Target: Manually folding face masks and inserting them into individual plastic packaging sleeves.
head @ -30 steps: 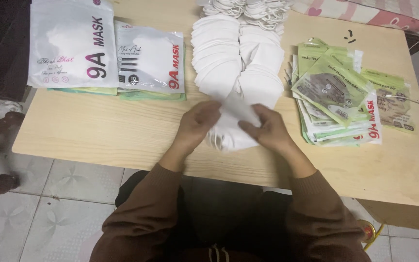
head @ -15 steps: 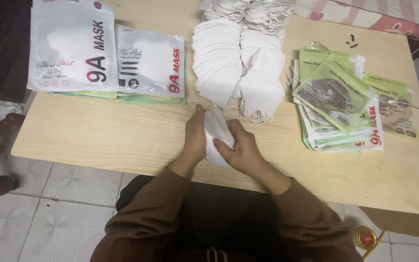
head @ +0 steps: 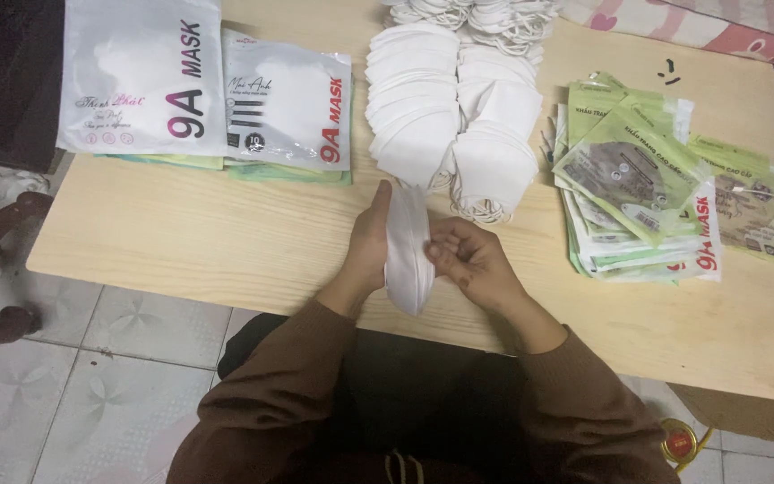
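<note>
Mask stack (head: 408, 251): white, folded, held on edge above the near middle of the table (head: 181, 242). Left hand (head: 369, 242): flat against the stack's left side, fingers closed on it. Right hand (head: 468, 260): fingertips pinching its right edge. Behind: two rows of loose masks (head: 450, 116). Far left: white pouches (head: 199, 90), overlapping. Right: green packets (head: 647, 188), fanned pile.
</note>
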